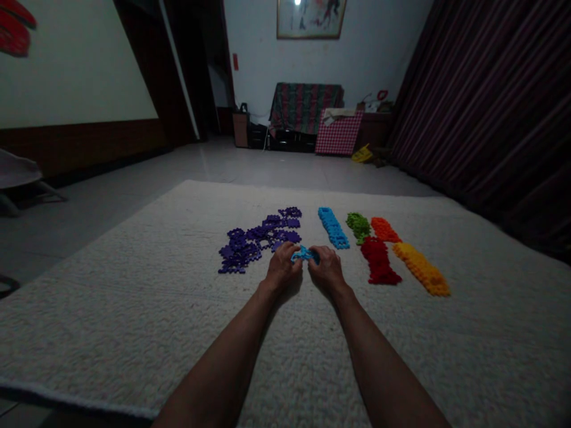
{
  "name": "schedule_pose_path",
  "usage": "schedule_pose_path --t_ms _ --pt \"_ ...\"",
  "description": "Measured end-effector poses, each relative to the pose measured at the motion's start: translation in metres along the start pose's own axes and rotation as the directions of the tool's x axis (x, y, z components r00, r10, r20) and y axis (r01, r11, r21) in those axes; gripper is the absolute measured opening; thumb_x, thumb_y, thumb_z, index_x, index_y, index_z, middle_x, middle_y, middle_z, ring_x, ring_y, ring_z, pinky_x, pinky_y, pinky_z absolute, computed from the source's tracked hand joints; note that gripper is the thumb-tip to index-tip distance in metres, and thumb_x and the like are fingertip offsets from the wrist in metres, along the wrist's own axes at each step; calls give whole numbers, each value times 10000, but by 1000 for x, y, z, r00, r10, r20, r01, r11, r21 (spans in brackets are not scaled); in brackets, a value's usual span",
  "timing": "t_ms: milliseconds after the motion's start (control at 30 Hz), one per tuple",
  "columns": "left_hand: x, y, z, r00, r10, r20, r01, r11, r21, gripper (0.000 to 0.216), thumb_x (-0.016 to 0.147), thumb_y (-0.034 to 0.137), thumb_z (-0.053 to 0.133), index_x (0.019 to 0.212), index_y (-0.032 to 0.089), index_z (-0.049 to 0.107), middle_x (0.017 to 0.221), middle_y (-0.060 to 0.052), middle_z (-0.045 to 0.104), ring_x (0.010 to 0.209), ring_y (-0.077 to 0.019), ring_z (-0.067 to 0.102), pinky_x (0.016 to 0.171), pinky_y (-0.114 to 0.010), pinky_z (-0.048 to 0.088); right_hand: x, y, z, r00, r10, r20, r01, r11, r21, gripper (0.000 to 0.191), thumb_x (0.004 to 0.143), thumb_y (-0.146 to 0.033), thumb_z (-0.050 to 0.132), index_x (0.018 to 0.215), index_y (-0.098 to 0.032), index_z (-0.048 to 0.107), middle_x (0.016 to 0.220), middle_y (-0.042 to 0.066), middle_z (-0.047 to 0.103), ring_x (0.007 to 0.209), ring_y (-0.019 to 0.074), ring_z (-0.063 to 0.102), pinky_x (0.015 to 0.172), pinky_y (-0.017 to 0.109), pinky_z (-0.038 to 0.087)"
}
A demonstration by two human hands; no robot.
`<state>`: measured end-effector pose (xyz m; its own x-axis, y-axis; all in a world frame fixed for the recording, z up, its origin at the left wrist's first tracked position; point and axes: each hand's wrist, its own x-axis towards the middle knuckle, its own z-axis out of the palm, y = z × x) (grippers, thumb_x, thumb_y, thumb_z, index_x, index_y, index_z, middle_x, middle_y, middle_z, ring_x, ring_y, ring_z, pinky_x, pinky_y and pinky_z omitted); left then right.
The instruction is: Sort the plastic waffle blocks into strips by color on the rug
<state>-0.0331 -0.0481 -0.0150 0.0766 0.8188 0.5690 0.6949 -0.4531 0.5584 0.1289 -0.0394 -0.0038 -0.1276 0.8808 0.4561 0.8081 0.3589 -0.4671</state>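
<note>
Between my two hands is a small bundle of light-blue notched plastic pieces (304, 254), partly covered by the fingers. My left hand (284, 264) grips its left side and my right hand (326, 266) its right side, just above the rug. Purple notched pieces (243, 246) lie scattered in a heap to the left of my left hand. Beyond my right hand a row of light-blue pieces (333, 227) lies overlapped on the rug. How the held pieces join is too small to tell.
Right of my hands lie groups of green pieces (358, 227), orange pieces (385, 229), red pieces (378, 260) and yellow pieces (422, 267). All rest on a pale textured rug (134, 285). A covered seat (306, 107) stands by the far wall, and a dark curtain (499, 107) hangs at right.
</note>
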Motion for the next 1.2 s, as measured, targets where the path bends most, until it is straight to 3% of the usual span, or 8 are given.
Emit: schedule_pose_path --t_ms 200,300,400,500,600,867,1033,1200 --pt "-4 0 -1 990 72 125 -85 991 99 448 800 116 586 1243 178 594 1305 -125 621 1243 -256 540 1113 -471 412 1 2 0 998 -60 27 58 997 46 270 818 -154 522 1027 -235 673 1057 61 702 1024 248 585 934 398 409" --pt "-1 3 4 985 58 164 -80 988 133 433 843 103 534 1261 205 588 1361 -113 587 1290 -249 503 1124 -466 400 3 4 1 997 -82 -5 82 990 113 329 781 -172 541 1086 -216 657 1099 84 684 1044 249 591 955 402 429" --pt "0 6 6 979 27 202 -63 983 173 382 870 130 523 1229 225 612 1376 -101 575 1303 -252 484 1111 -449 412 3 9 -3 999 -20 -36 22 997 72 466 728 -240 606 1192 -204 620 1197 113 644 1103 283 572 967 434 439" --pt "-1 7 6 982 1 191 -38 981 192 353 879 140 518 1206 232 618 1346 -99 584 1288 -251 487 1076 -431 441 0 17 -11 999 8 32 -8 1000 -23 530 703 -268 630 1231 -222 605 1243 106 619 1130 300 551 974 455 430" --pt "-1 8 5 984 2 180 -39 979 201 332 876 116 505 1166 228 622 1289 -96 604 1251 -244 506 1052 -414 454 -1 23 -15 993 -59 98 62 998 -22 437 724 -233 605 1160 -212 637 1177 97 642 1108 273 557 992 423 421" --pt "3 15 2 983 -16 181 -32 965 259 245 878 128 509 1074 226 617 1121 -85 629 1141 -240 529 991 -385 461 0 21 -7 997 -77 -22 77 997 4 343 777 -344 632 1088 -203 653 1093 106 653 1058 274 564 958 420 437" --pt "8 21 2 981 -61 184 -4 943 332 180 871 147 527 1007 220 620 1067 -98 623 1078 -261 523 916 -379 472 -2 23 -10 996 -83 25 82 996 20 452 712 -212 593 1163 -223 620 1178 93 644 1101 272 558 982 421 435" --pt "10 20 2 982 -68 176 2 938 348 143 907 184 503 975 220 624 1042 -100 623 1051 -263 524 867 -366 477 -3 26 -10 993 -118 11 118 992 52 434 706 -172 556 1134 -190 623 1151 110 655 1107 276 563 1007 430 432"
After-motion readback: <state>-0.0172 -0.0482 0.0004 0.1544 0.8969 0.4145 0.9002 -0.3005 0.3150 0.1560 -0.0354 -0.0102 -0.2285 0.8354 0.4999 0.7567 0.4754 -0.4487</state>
